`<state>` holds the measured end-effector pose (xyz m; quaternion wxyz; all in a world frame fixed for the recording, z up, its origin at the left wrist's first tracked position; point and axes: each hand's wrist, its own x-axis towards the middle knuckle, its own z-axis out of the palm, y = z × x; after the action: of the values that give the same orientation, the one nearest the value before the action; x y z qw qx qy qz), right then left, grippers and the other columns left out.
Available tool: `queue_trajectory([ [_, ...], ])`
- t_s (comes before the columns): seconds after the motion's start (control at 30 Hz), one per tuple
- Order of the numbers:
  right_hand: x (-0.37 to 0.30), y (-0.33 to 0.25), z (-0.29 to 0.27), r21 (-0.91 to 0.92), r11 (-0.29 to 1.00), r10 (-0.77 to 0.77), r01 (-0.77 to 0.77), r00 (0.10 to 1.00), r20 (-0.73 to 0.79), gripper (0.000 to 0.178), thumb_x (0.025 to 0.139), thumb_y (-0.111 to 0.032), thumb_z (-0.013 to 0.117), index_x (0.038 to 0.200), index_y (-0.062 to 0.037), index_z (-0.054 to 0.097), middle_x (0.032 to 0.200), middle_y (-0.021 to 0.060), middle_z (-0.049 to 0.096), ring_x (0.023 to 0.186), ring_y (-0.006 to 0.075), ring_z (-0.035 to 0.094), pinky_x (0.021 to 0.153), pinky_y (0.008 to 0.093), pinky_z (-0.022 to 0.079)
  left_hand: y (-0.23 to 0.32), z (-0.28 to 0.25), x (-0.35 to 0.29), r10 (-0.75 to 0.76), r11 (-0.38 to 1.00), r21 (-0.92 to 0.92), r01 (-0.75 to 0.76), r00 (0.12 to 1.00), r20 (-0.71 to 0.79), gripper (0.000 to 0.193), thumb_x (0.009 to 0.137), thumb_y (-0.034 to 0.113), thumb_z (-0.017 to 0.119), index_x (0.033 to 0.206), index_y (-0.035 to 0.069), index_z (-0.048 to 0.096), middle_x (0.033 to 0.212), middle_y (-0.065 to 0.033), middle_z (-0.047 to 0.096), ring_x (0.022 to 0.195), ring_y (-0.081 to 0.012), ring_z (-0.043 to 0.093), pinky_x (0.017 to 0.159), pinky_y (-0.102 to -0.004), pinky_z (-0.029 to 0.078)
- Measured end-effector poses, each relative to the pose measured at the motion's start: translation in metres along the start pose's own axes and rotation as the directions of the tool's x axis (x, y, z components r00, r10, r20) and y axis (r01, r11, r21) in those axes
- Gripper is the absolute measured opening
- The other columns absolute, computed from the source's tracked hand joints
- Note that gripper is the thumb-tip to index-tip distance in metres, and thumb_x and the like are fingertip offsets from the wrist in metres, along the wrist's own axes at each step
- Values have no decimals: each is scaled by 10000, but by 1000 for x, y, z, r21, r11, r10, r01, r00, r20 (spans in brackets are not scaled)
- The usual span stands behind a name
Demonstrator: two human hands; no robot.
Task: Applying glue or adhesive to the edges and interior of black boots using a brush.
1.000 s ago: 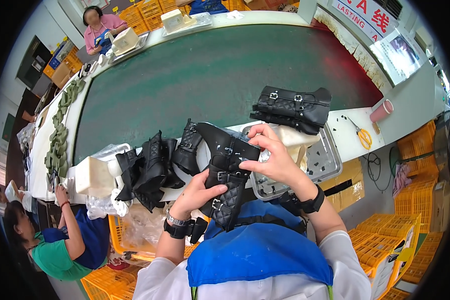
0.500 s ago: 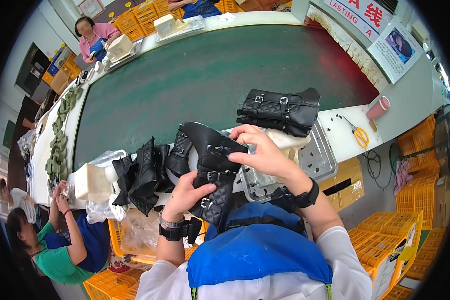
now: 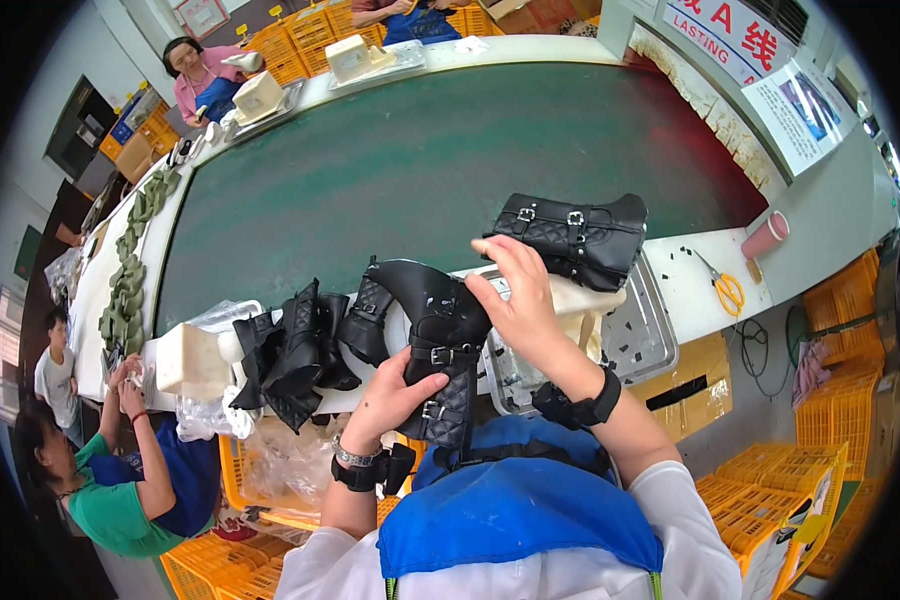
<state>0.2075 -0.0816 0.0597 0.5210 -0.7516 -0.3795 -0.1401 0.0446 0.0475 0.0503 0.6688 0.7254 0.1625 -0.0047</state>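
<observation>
A black quilted boot upper (image 3: 440, 312) with buckled straps stands in front of me, its toe end pointing away and to the left. My left hand (image 3: 388, 398) grips its shaft, thumb lying across the quilting beside a buckle. Just right of the boot, my right hand (image 3: 525, 305) is raised with thumb and fingers apart and nothing between them. Beyond that hand, more black buckled boot uppers (image 3: 570, 238) lie on their side at the green belt's near edge. Left of the held boot rest several black boot uppers (image 3: 300, 350).
A metal tray (image 3: 658, 355) with black scraps and a cream block (image 3: 610, 300) sits at right, near yellow-handled scissors (image 3: 728, 292) and a pink cup (image 3: 767, 235). The green belt (image 3: 370, 170) stretches ahead. A co-worker in green (image 3: 120, 500) works at left; yellow crates (image 3: 770, 490) stand lower right.
My right hand has let go of the boot's upper part and opened beside it. My left hand keeps its grip on the shaft. The far co-worker in pink now raises a white object.
</observation>
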Motion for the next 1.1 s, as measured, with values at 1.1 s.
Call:
queue_trajectory([
  [1.1, 32, -16, 26, -18, 994, -107, 107, 994, -29, 231, 854, -153, 514, 1064, -65, 551, 892, 114, 594, 806, 273, 578, 692, 356, 455, -41, -1, -20, 172, 977, 177, -120, 934, -314, 352, 787, 126, 656, 1078, -23, 523, 921, -112, 642, 832, -163, 607, 737, -285, 470],
])
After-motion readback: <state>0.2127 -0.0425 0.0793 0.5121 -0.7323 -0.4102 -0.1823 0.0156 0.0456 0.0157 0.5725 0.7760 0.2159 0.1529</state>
